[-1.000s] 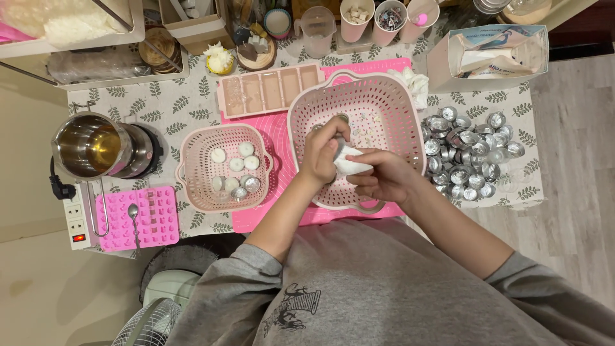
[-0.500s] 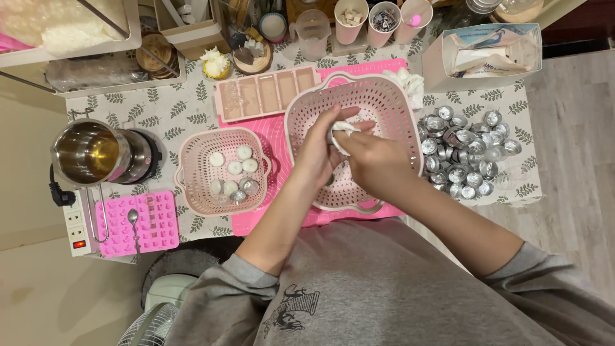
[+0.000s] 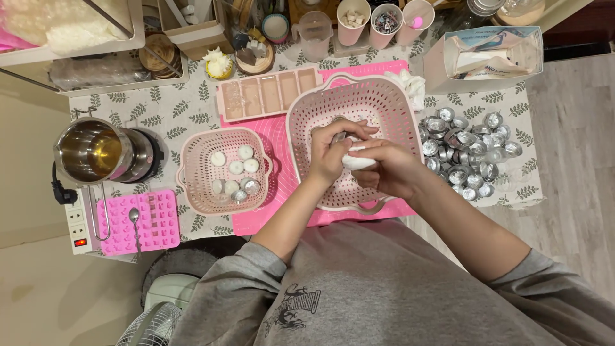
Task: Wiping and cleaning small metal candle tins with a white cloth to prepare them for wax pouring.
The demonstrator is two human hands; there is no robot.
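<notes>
Both hands are bunched together over the big pink basket (image 3: 384, 102): right hand (image 3: 387, 168) curled around a white cloth (image 3: 359, 161), left hand (image 3: 336, 150) pinching a small metal cup (image 3: 339, 136) against it. Pile of silver tealight cups (image 3: 467, 154) at 3 o'clock, a light-blue open box (image 3: 487, 54) at 1 o'clock, smaller pink basket (image 3: 192, 173) at 9.

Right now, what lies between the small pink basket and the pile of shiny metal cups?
The head view shows the large pink basket there, with both hands, left hand and right hand, working over it on a white cloth.

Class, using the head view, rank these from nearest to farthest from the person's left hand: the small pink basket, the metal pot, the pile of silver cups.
1. Small pink basket, just left of the left hand.
2. Pile of silver cups, to the right, past the right hand.
3. Metal pot, far left.
</notes>
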